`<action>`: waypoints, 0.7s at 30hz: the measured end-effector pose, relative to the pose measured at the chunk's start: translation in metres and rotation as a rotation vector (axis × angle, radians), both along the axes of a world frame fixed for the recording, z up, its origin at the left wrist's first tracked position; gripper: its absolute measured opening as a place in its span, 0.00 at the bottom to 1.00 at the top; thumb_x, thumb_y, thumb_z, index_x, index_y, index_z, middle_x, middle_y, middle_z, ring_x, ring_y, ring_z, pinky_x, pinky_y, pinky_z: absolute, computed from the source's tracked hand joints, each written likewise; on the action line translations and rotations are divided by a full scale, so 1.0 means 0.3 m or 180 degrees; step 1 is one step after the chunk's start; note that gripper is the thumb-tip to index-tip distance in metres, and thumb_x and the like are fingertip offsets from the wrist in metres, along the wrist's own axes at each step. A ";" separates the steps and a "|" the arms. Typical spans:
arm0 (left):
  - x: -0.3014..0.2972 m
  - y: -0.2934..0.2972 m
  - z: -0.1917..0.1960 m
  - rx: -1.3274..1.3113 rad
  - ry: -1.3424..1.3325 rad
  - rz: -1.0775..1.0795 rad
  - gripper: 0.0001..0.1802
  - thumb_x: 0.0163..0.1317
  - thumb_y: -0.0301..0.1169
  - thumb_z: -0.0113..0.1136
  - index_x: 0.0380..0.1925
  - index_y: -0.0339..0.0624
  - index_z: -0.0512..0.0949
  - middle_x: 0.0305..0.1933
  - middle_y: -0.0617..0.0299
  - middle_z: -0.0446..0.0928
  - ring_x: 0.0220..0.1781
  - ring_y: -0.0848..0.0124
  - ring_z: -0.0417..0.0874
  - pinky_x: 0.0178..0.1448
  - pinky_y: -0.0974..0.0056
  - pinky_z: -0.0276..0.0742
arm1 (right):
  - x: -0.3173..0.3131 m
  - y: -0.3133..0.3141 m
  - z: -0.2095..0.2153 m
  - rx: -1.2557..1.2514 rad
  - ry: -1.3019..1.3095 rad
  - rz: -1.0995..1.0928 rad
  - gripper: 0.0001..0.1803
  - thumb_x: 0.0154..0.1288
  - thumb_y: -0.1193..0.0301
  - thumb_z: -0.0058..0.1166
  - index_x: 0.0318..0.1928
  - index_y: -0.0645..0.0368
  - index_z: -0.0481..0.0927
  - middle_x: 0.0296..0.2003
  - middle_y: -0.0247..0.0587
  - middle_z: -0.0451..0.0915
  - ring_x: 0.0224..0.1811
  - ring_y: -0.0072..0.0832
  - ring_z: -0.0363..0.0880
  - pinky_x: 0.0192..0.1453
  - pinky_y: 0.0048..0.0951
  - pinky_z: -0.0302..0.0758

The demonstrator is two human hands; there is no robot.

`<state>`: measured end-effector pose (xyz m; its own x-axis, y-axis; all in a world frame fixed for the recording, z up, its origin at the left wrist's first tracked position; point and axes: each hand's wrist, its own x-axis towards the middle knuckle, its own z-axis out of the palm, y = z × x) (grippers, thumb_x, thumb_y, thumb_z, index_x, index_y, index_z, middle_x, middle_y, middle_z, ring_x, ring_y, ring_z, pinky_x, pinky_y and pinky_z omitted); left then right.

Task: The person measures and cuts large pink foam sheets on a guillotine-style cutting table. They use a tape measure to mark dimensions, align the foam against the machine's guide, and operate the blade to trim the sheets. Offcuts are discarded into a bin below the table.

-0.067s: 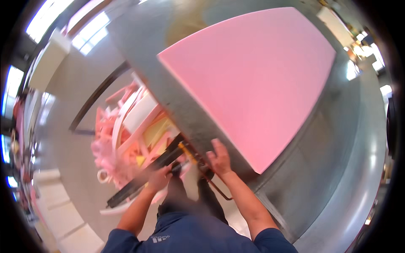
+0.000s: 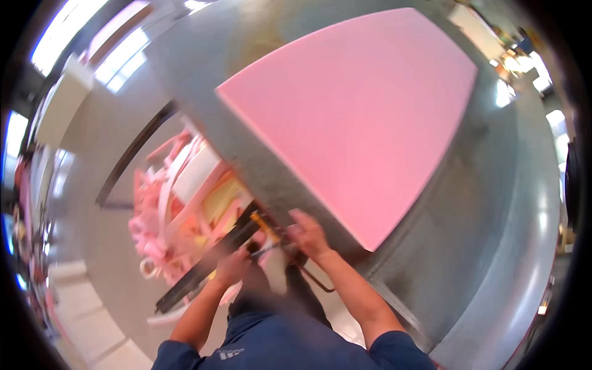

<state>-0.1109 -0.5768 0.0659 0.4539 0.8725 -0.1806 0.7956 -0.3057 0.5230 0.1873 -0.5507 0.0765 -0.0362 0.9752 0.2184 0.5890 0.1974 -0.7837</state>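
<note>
My left hand (image 2: 233, 266), smeared by motion, is closed at the left of my body, near a long dark bar (image 2: 206, 262). A short dark piece shows at its fingertips, but I cannot make out what it is. My right hand (image 2: 309, 237) is at the near edge of the grey table (image 2: 277, 185), fingers stretched out, close to a yellow-orange fitting (image 2: 264, 226). It stays apart from the large pink sheet (image 2: 357, 117), which lies flat on the table with its pointed corner toward me.
Pink, white and yellow offcuts (image 2: 179, 197) are heaped on the floor left of the table. A bent brown metal rod (image 2: 314, 279) sticks out below the table edge. A dark curved strip (image 2: 135, 151) crosses the floor farther left. White blocks (image 2: 80, 296) stand at lower left.
The whole view has shifted slightly, moving the sheet and table a little leftward in it. My right hand has moved left, farther from the sheet's edge. My left hand remains low beside the dark bar.
</note>
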 end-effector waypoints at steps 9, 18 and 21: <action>0.387 0.181 0.202 -0.0017 0.0425 -0.1871 0.13 0.69 0.45 0.54 0.43 0.48 0.74 0.41 0.53 0.79 0.40 0.51 0.82 0.39 0.48 0.76 | 0.175 -0.131 0.196 -0.1799 -0.1019 0.1209 0.15 0.70 0.55 0.49 0.44 0.50 0.83 0.35 0.49 0.84 0.42 0.49 0.82 0.47 0.48 0.77; 0.366 0.636 -0.046 -0.0230 -0.0512 -0.0384 0.16 0.71 0.39 0.52 0.40 0.37 0.79 0.34 0.51 0.81 0.33 0.58 0.83 0.37 0.55 0.78 | 0.554 -0.319 0.262 -0.1062 -0.0969 -0.1074 0.17 0.67 0.55 0.54 0.41 0.56 0.82 0.31 0.50 0.83 0.36 0.49 0.83 0.40 0.46 0.76; 0.469 0.805 -0.146 -0.1851 -0.1678 0.1894 0.17 0.74 0.40 0.50 0.40 0.36 0.79 0.38 0.54 0.83 0.35 0.65 0.81 0.38 0.59 0.78 | 0.493 -0.418 0.246 -0.1334 -0.0224 -0.1986 0.18 0.68 0.55 0.54 0.42 0.58 0.82 0.27 0.51 0.81 0.33 0.49 0.82 0.36 0.44 0.75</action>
<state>0.0298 -0.3354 0.0222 0.1152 0.8241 -0.5545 0.3581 0.4863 0.7971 0.3351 -0.6762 0.1503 0.5498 0.8202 -0.1579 0.5452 -0.4956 -0.6761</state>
